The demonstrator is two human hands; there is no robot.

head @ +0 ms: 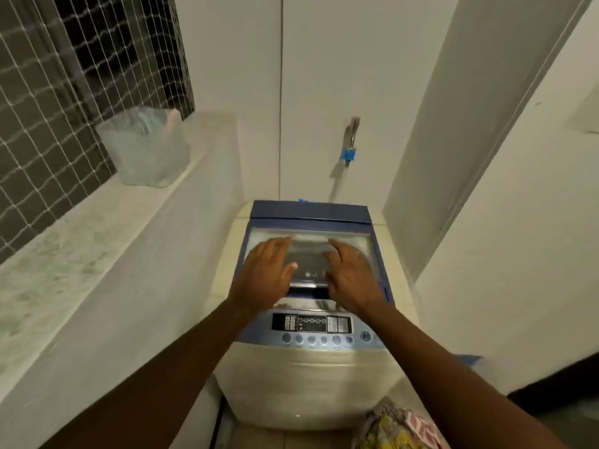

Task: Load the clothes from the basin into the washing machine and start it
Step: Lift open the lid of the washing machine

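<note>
Patterned clothes (pixel 402 426) (bottom edge), both hands spread flat on blue-topped washing machine (pixel 308 377) lid (pixel 309 234), gripping nothing

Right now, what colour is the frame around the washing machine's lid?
Dark blue, around the washing machine's lid; the head view shows it clearly.

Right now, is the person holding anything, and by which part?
Nothing is gripped. The left hand and right hand lie open on the washing machine's lid, fingers spread over its clear panel.
</note>
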